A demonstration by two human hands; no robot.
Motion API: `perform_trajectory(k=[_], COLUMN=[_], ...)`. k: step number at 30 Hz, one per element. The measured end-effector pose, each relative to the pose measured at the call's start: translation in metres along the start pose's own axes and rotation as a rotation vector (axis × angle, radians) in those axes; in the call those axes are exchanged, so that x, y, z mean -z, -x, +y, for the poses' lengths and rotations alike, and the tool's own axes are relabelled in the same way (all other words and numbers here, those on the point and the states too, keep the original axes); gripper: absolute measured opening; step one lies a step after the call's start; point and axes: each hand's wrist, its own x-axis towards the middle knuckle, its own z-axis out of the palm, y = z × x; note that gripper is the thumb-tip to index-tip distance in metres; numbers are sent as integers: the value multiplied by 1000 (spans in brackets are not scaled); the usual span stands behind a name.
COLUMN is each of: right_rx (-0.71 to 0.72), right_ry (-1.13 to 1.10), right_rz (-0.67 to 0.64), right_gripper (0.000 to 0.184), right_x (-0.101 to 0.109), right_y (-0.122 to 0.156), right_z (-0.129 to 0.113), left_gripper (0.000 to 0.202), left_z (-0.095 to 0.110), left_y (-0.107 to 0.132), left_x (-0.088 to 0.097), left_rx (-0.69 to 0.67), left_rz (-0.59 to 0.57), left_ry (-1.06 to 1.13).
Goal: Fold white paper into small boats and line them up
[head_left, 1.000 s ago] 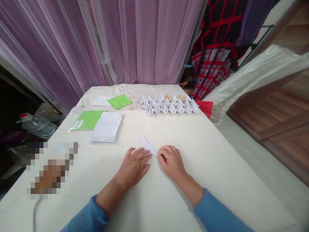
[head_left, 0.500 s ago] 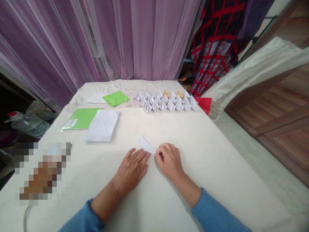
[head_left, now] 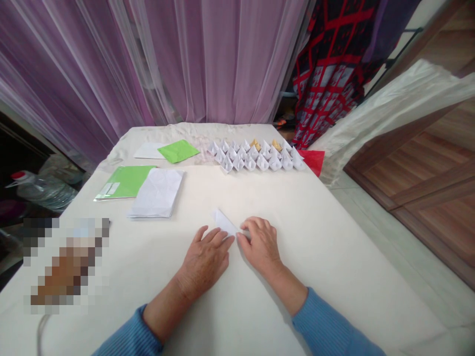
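Since the right hand [head_left: 260,245] has unpinched, the left hand [head_left: 206,257], laid flat, alone seems to steady the folded paper [head_left: 225,222] between them.

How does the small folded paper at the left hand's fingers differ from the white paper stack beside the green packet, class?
Size: the folded paper is much smaller than the white paper stack.
Shape: the folded paper shows a pointed tip; the white paper stack is roughly rectangular.
Contact: the left hand partly covers the folded paper; neither hand touches the white paper stack.
Shared: both are white.
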Motion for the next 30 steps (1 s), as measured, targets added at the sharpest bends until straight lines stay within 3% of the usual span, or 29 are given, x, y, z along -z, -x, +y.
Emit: perform_trajectory(k=[11,15,21,30], right_rx=[-57,-4,17,116], right_ry=[-28,-6,50,-28], right_rz=[-45,-43,29,-21], right_gripper=[9,13,16,25], right_x=[-2,-1,-6,-16], right_y=[-1,5,19,34], right_z=[9,10,0,-15], left_gripper=[33,32,35,33], left_z=[2,3,4,-6], left_y=[0,3,8,10], left_x=[0,-3,-2,6], left_rx=[18,19,82,132], left_rz=[64,84,92,93], left_ry=[-26,-31,-45,-47])
